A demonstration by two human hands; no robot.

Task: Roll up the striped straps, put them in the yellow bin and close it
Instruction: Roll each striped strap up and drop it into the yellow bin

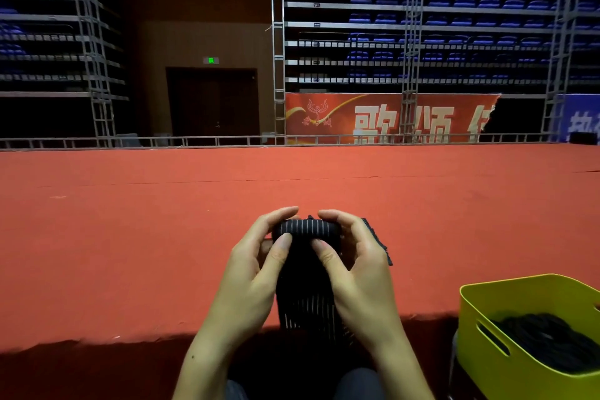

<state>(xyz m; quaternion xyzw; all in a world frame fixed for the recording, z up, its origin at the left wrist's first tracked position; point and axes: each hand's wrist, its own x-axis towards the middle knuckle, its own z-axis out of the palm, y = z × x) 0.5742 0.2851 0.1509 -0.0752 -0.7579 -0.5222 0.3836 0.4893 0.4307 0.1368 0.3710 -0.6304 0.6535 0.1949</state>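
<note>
A black strap with thin white stripes (306, 302) lies lengthwise on the red carpet in front of me, its far end wound into a roll (306, 228). My left hand (259, 256) grips the roll's left end, thumb on top. My right hand (354, 256) grips the right end the same way. A loose dark corner of strap (378, 237) sticks out behind my right hand. The yellow bin (480, 302) stands open at the lower right, with black coiled material (548, 341) inside. No lid is in view.
The red carpeted stage (162, 237) stretches ahead to a low metal rail (194, 141). Its front edge drops off just before my knees (357, 383). Beyond stand metal trusses (409, 42), tiers of blue seats and a red banner (373, 117).
</note>
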